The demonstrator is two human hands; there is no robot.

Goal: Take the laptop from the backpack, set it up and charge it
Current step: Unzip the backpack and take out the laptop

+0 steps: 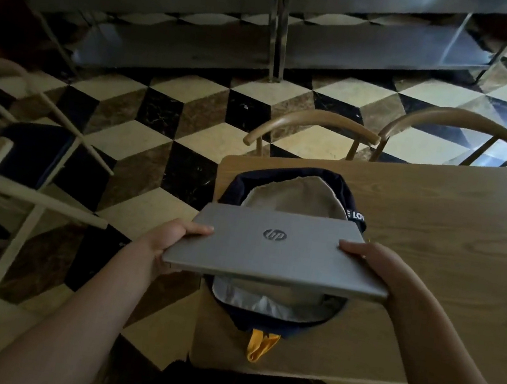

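Gripping a closed silver laptop (276,251) by its two short edges, a person holds it level above the open mouth of a dark backpack (294,194) that lies flat near the corner of a wooden table (450,254). The left hand (172,239) wraps the machine's left edge, thumb on the lid and fingers hidden beneath; the right hand (375,269) mirrors it on the right edge, thumb pressed on top. Both hands are closed firmly around the casing, and nothing else supports it.

The lid is shut, logo up. The bag's pale lining (290,197) gapes under it, and a yellow strap (262,346) trails toward the table's near edge. No charger or cable is visible, and what remains inside the bag cannot be made out.

The laptop appears to be free of the bag, with setting down, opening and plugging in yet to come. The hazards look plain enough: the table corner sits just left of the bag, so a careless placement could leave the machine overhanging the checkered floor (156,131). A smooth metal shell held only at its edges may slip if one hand lets go early. Setting it on the soft, uneven bag instead of bare wood could let it slide or tip.
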